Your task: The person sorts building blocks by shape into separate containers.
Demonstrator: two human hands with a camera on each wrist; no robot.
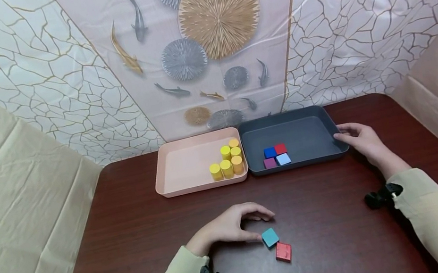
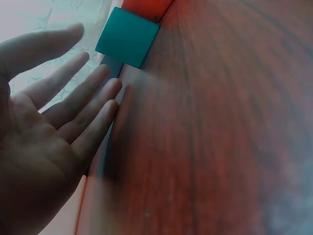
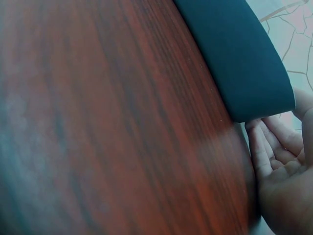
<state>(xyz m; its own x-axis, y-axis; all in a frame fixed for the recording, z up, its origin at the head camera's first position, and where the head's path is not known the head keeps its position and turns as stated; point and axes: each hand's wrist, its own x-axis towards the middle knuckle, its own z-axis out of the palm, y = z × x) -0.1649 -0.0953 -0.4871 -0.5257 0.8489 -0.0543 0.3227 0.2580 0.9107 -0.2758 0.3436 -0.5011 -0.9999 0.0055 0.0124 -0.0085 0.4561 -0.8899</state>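
Note:
My left hand (image 1: 233, 224) is spread over the table, thumb tip right at a teal cube (image 1: 270, 238), with nothing in its grasp. In the left wrist view the fingers (image 2: 80, 115) are straight and the teal cube (image 2: 128, 37) sits past the thumb. A red cube (image 1: 283, 252) lies at the teal cube's near corner. My right hand (image 1: 363, 140) grips the right end of a dark grey tray (image 1: 305, 135), thumb at its rim and fingers along the outer wall. In the right wrist view the fingers (image 3: 261, 147) are at the tray's corner (image 3: 254, 83).
Blue (image 1: 270, 152), red (image 1: 280, 148), purple (image 1: 269, 163) and light blue (image 1: 283, 159) cubes sit together in the dark tray. Against its left side stands a pink tray (image 1: 184, 161) with several yellow cylinders (image 1: 226, 168). A patterned cloth (image 1: 236, 81) hangs behind the table (image 1: 322, 215).

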